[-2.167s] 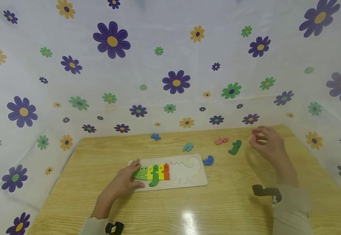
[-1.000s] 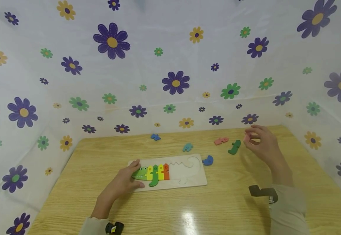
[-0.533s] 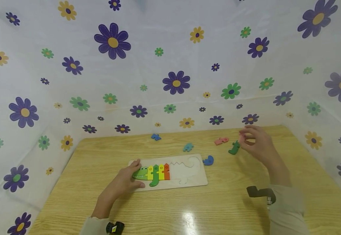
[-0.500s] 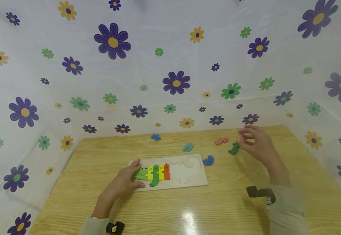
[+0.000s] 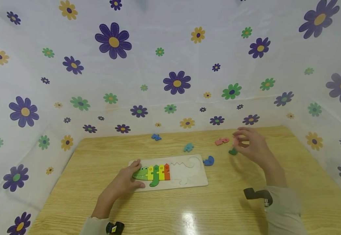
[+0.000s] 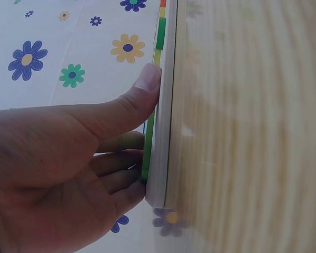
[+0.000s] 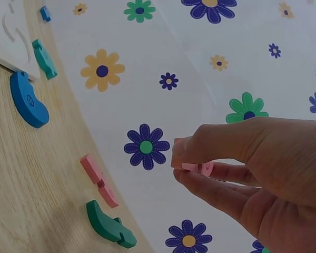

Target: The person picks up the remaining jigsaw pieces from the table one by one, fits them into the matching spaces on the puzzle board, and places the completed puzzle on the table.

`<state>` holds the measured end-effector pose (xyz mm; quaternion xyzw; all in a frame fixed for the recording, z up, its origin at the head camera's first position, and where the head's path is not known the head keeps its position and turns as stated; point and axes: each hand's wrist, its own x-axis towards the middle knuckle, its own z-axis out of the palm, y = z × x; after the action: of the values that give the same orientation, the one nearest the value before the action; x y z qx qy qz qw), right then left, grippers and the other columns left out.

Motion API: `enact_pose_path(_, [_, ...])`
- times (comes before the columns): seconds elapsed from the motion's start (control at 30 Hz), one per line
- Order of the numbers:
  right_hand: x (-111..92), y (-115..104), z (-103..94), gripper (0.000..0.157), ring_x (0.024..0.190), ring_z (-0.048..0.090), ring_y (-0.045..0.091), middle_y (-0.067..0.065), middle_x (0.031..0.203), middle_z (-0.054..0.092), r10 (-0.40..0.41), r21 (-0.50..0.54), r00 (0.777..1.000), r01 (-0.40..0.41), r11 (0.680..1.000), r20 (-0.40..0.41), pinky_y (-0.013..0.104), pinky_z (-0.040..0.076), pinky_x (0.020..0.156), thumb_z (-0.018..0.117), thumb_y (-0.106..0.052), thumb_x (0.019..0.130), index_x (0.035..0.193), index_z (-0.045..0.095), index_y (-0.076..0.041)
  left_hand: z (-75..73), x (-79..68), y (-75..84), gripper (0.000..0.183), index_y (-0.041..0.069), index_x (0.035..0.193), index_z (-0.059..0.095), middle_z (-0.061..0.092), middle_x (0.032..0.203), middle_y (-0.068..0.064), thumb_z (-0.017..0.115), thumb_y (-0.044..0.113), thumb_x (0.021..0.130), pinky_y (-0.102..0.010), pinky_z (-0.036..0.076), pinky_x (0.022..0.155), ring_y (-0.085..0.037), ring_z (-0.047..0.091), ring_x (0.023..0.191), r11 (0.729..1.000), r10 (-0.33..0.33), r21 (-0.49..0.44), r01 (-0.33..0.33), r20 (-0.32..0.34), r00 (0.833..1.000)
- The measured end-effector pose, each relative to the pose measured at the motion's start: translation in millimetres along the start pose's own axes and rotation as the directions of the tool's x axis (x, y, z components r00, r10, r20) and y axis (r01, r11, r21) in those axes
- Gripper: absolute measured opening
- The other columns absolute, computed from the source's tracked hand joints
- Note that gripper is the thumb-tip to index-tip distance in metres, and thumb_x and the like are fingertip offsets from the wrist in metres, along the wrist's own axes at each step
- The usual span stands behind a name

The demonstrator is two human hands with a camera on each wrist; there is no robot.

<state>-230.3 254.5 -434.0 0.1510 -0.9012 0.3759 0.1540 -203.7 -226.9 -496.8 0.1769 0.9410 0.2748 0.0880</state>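
Note:
The wooden puzzle board (image 5: 198, 178) lies flat on the table. A green crocodile head (image 5: 141, 174) and yellow, green and orange-red pieces fill its left half; the right half shows only a bare outline. My left hand (image 5: 124, 179) rests on the board's left end, thumb and fingers spread around the head piece. In the left wrist view, the thumb touches the board's coloured top. Above the table at right, my right hand (image 5: 254, 147) pinches a pink puzzle piece (image 7: 207, 168) between thumb and fingers. A dark green piece (image 5: 233, 151) lies below it, partly hidden by the hand in the head view.
Another pink piece (image 5: 221, 141) lies left of the right hand. A curved blue piece (image 5: 208, 161) touches or nearly touches the board's right edge. Beyond the board are a teal piece (image 5: 188, 147) and a small blue piece (image 5: 156, 137). A flowered cloth (image 5: 147, 65) surrounds the table's back and sides.
My right hand has moved left with the pink piece and now covers part of the dark green piece. The left hand and the board stay where they were.

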Motion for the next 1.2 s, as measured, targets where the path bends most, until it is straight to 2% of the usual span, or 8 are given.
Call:
enact_pose_path(0.3, [0, -7, 5.0, 0.025, 0.101, 0.071, 0.046, 0.027, 0.132, 0.056, -0.010, 0.003, 1.000, 0.010, 1.000, 0.018, 0.047, 0.061, 0.078, 0.071, 0.009, 0.086, 0.111, 0.069, 0.008, 1.9, 0.1, -2.5, 0.085, -0.008, 0.152, 0.042, 0.028, 0.164, -0.022, 0.085, 0.023, 0.085, -0.055, 0.026, 0.121, -0.041, 0.025, 0.152, 1.000, -0.001, 0.002, 0.001, -0.001, 1.000])
enact_pose_path(0.7, [-1, -15, 6.3, 0.024, 0.097, 0.072, 0.044, 0.026, 0.128, 0.058, -0.048, -0.048, 0.998, 0.051, 0.998, 0.047, 0.047, 0.062, 0.077, 0.073, 0.009, 0.085, 0.109, 0.069, 0.005, 1.3, 0.2, -1.9, 0.085, -0.007, 0.152, 0.042, 0.028, 0.164, -0.022, 0.084, 0.023, 0.085, -0.056, 0.026, 0.121, -0.041, 0.025, 0.152, 1.000, -0.003, 0.010, 0.003, 0.005, 1.000])
enact_pose_path(0.8, [0, -19, 7.1, 0.024, 0.098, 0.072, 0.043, 0.026, 0.130, 0.059, -0.043, -0.038, 0.998, 0.046, 0.998, 0.055, 0.047, 0.062, 0.079, 0.074, 0.008, 0.086, 0.109, 0.070, 0.004, 0.7, 0.5, -1.3, 0.085, -0.008, 0.151, 0.042, 0.029, 0.164, -0.022, 0.085, 0.023, 0.085, -0.056, 0.027, 0.120, -0.042, 0.026, 0.151, 1.000, 0.000, 0.015, 0.000, 0.003, 1.000])
enact_pose_path(1.03, [1, -27, 13.9, 0.021, 0.094, 0.073, 0.042, 0.027, 0.128, 0.061, -0.087, 0.012, 0.993, 0.086, 0.996, 0.080, 0.045, 0.063, 0.077, 0.072, 0.007, 0.087, 0.108, 0.071, 0.004, 0.0, -0.4, -1.2, 0.084, -0.008, 0.151, 0.042, 0.028, 0.164, -0.023, 0.085, 0.023, 0.085, -0.057, 0.027, 0.120, -0.042, 0.026, 0.151, 1.000, -0.003, 0.011, 0.003, 0.004, 1.000])
enact_pose_path(1.2, [1, -28, 16.5, 0.020, 0.094, 0.073, 0.040, 0.026, 0.130, 0.060, -0.085, 0.008, 0.992, 0.085, 0.996, 0.096, 0.043, 0.063, 0.077, 0.072, 0.005, 0.087, 0.107, 0.072, 0.001, -1.0, -1.1, -1.1, 0.084, -0.008, 0.151, 0.042, 0.028, 0.164, -0.023, 0.084, 0.023, 0.086, -0.057, 0.027, 0.120, -0.042, 0.025, 0.151, 1.000, 0.007, 0.010, -0.007, 0.005, 1.000])
